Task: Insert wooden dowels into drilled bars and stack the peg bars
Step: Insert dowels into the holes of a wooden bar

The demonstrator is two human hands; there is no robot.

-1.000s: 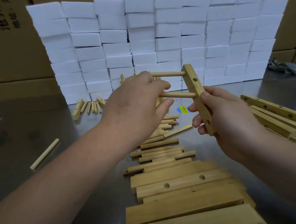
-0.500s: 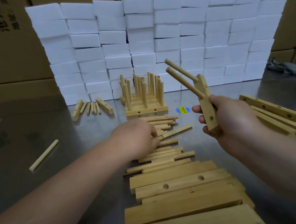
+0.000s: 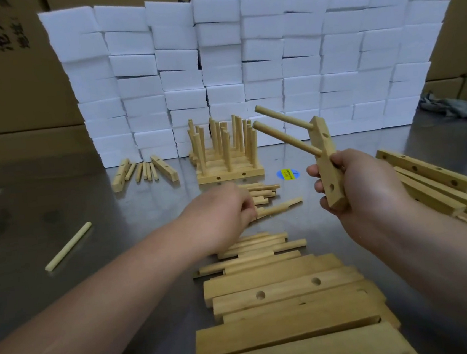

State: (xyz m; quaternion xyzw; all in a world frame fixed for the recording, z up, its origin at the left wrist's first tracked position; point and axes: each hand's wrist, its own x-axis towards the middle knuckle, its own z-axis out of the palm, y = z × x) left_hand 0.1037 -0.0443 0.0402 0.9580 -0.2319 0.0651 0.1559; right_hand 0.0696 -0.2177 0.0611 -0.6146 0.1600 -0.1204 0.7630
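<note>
Wooden bar (image 3: pixel 324 141) with two dowels (image 3: pixel 286 139) gripped by right hand (image 3: pixel 363 186); left hand (image 3: pixel 218 213) pinches loose dowel (image 3: pixel 280 207).

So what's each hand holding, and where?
Right hand grips the drilled bar by its lower half; left hand appears to pinch a loose dowel at one end.

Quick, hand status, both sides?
Left hand: curled over the loose dowels; whether it grips one cannot be told.
Right hand: holding the bar with two inserted dowels.
</note>
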